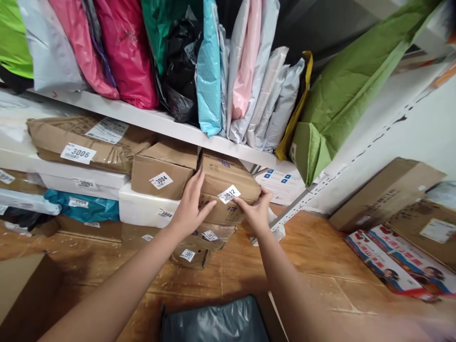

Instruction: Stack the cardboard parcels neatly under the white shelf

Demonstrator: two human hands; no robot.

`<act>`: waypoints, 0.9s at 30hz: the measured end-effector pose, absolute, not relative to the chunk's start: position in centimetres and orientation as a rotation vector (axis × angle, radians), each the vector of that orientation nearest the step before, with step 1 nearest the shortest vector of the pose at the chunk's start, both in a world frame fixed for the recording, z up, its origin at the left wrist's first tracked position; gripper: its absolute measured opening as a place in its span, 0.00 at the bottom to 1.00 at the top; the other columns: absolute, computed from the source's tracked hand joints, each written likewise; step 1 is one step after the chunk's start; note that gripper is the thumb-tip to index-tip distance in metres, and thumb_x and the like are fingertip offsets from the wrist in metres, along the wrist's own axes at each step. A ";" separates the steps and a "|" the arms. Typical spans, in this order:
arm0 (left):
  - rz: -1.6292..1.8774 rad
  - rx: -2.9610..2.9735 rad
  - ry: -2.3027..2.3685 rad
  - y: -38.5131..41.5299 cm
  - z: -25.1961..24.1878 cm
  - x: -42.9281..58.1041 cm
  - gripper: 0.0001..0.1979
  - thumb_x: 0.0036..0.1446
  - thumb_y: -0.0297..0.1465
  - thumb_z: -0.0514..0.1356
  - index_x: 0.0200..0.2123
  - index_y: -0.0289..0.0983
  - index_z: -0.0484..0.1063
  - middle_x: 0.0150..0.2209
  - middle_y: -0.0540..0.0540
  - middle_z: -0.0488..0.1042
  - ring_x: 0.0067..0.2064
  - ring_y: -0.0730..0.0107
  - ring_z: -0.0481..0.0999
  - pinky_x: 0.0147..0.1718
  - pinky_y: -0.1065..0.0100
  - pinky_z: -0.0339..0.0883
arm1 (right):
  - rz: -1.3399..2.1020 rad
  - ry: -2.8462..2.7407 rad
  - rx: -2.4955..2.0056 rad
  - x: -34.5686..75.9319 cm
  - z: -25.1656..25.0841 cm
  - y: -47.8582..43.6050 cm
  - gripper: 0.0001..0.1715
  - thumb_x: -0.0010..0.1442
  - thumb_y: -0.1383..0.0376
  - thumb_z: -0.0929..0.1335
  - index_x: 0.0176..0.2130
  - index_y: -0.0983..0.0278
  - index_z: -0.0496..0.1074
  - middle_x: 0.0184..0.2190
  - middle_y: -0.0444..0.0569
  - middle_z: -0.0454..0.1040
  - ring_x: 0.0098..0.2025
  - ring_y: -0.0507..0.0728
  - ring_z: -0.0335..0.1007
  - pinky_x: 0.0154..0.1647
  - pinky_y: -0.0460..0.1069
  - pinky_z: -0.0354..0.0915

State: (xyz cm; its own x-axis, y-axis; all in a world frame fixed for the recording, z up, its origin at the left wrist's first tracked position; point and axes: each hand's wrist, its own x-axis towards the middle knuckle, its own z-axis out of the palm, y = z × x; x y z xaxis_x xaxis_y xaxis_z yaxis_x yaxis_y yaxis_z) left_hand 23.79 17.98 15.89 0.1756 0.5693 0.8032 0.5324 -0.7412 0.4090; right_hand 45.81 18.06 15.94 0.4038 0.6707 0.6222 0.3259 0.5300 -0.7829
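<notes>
A brown cardboard parcel (228, 178) with a white numbered label (228, 194) sits on top of a stack under the white shelf. My left hand (190, 205) grips its left side, fingers flat on the face and thumb near the label. My right hand (257, 211) holds its lower right corner, fingers curled round the edge. Both hands are closed on this parcel. Below it lie two smaller labelled parcels (208, 236) on the wooden floor.
To the left are a labelled box (162, 171), a white foam box (142, 209), a flat brown parcel (85, 142) and a blue bag (81, 206). The shelf (149, 121) above carries several upright plastic mailers. More cartons (388, 190) stand at right. A dark bag (217, 320) lies near me.
</notes>
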 end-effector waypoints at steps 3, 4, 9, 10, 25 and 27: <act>1.622 2.463 1.181 18.5 14.0 24.0 0.35 0.68 0.35 0.52 0.72 0.50 0.36 0.70 0.36 0.50 0.71 0.51 0.54 0.66 0.46 0.57 | 0.382 -1.158 -1.024 46.2 16.1 19.3 0.49 0.36 0.49 0.80 0.49 0.61 0.55 0.54 0.56 0.63 0.58 0.62 0.63 0.63 0.61 0.59; 1.600 2.489 1.216 18.7 13.2 23.9 0.34 0.68 0.33 0.51 0.71 0.49 0.38 0.69 0.35 0.51 0.70 0.50 0.54 0.66 0.45 0.58 | 0.426 -1.126 -0.981 46.3 16.0 19.4 0.47 0.38 0.49 0.79 0.49 0.61 0.56 0.53 0.55 0.65 0.57 0.61 0.64 0.63 0.60 0.60; 1.541 2.621 1.279 19.6 9.8 23.0 0.32 0.67 0.29 0.52 0.70 0.50 0.45 0.70 0.33 0.47 0.70 0.45 0.54 0.62 0.41 0.62 | 0.755 -0.857 -0.745 47.0 15.2 19.8 0.28 0.49 0.42 0.72 0.38 0.59 0.65 0.42 0.47 0.75 0.54 0.60 0.71 0.64 0.61 0.61; 1.549 2.656 1.263 19.7 9.5 22.8 0.33 0.67 0.29 0.52 0.70 0.50 0.45 0.70 0.33 0.47 0.70 0.44 0.54 0.62 0.41 0.63 | 0.776 -0.816 -0.724 47.1 15.0 20.0 0.27 0.49 0.42 0.71 0.35 0.59 0.65 0.40 0.47 0.76 0.54 0.60 0.71 0.65 0.61 0.61; 1.482 2.997 1.119 19.4 9.5 21.8 0.46 0.61 0.32 0.62 0.72 0.50 0.34 0.69 0.26 0.44 0.67 0.37 0.59 0.54 0.40 0.70 | 0.971 -0.622 -0.924 46.3 13.7 19.0 0.36 0.49 0.37 0.58 0.42 0.59 0.72 0.41 0.50 0.81 0.55 0.65 0.73 0.51 0.60 0.74; 1.511 3.002 1.166 19.4 9.3 21.9 0.48 0.60 0.32 0.63 0.72 0.48 0.33 0.69 0.25 0.44 0.67 0.37 0.59 0.53 0.41 0.71 | 1.003 -0.631 -0.958 46.1 14.2 19.0 0.38 0.49 0.37 0.59 0.44 0.60 0.71 0.41 0.50 0.81 0.53 0.66 0.74 0.49 0.61 0.75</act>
